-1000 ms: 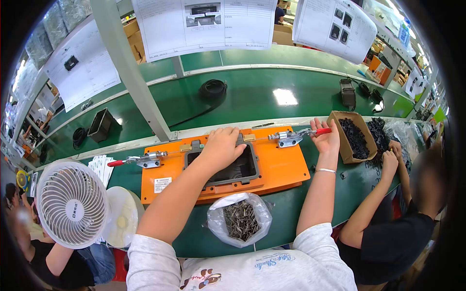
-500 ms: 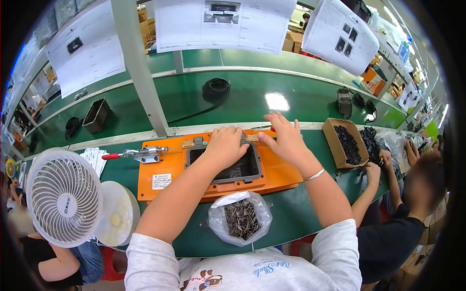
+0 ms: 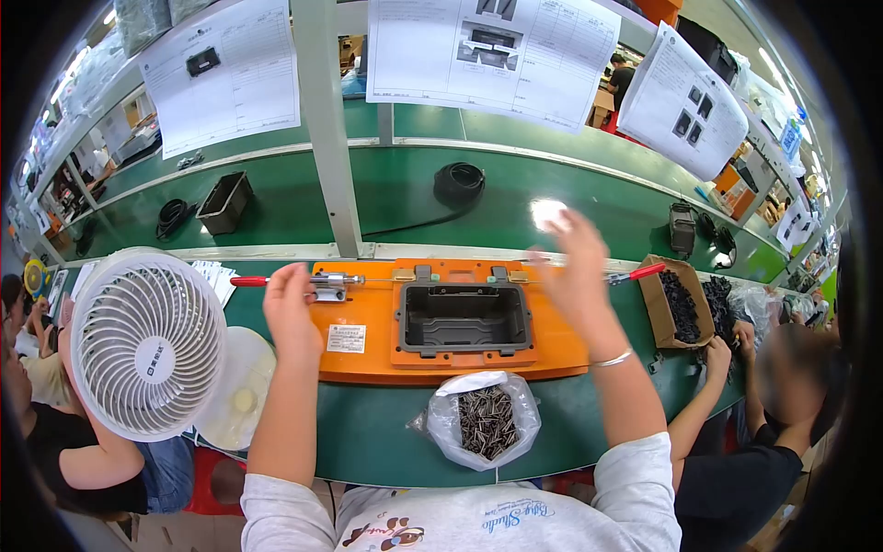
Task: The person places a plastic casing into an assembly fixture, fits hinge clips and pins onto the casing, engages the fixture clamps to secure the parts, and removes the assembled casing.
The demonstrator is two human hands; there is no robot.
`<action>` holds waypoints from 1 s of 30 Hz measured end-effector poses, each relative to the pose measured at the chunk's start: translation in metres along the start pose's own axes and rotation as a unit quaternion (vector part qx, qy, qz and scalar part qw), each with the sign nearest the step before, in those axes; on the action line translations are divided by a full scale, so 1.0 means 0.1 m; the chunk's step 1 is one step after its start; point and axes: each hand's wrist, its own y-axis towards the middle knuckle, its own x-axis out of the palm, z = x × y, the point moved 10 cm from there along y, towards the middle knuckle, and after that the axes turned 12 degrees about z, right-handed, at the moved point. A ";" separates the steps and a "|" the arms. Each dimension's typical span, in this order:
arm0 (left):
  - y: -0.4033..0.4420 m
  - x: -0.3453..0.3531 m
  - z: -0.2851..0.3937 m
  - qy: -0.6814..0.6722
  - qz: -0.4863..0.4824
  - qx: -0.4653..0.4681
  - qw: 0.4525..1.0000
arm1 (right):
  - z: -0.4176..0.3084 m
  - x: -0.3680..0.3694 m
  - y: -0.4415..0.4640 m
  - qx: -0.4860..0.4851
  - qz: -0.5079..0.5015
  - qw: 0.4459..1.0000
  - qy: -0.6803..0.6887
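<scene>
A dark grey plastic box (image 3: 466, 348) sits open side up in an orange fixture (image 3: 363, 361). My left hand (image 3: 292, 313) is closed with fingertips together at the left toggle clamp (image 3: 333, 287), covering where its red handle meets the metal body. My right hand (image 3: 579, 281) is raised above the fixture's right side, fingers apart and blurred, with nothing visible in it. Just right of that hand lies the red-handled right toggle clamp (image 3: 641, 272). Close to the fixture's front edge, a clear plastic bag (image 3: 443, 442) holds many small metal screws (image 3: 487, 423).
On the left stands a white fan (image 3: 147, 345). A cardboard box (image 3: 658, 308) of small black parts stands right, beside a co-worker's hands (image 3: 719, 354). Behind, a green shelf (image 3: 414, 166) carries a coiled black strip (image 3: 458, 184) and another grey box (image 3: 225, 204). Printed sheets (image 3: 492, 60) hang above.
My hands have parted from over the box, leaving its interior visible. The left moved to the left clamp; the right lifted away. The view has shifted left.
</scene>
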 end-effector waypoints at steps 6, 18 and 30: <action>0.39 -0.66 -0.52 -0.123 0.156 -0.190 0.961 | -1.15 0.96 -0.41 -0.131 -0.214 0.968 -0.006; 0.72 -0.38 0.23 -0.205 0.232 -0.011 0.951 | -1.48 1.17 -0.50 -0.315 -0.239 0.917 -0.059; -0.50 0.98 0.37 0.377 -0.190 0.488 0.764 | -1.32 1.26 -0.53 -0.254 -0.263 0.930 -0.048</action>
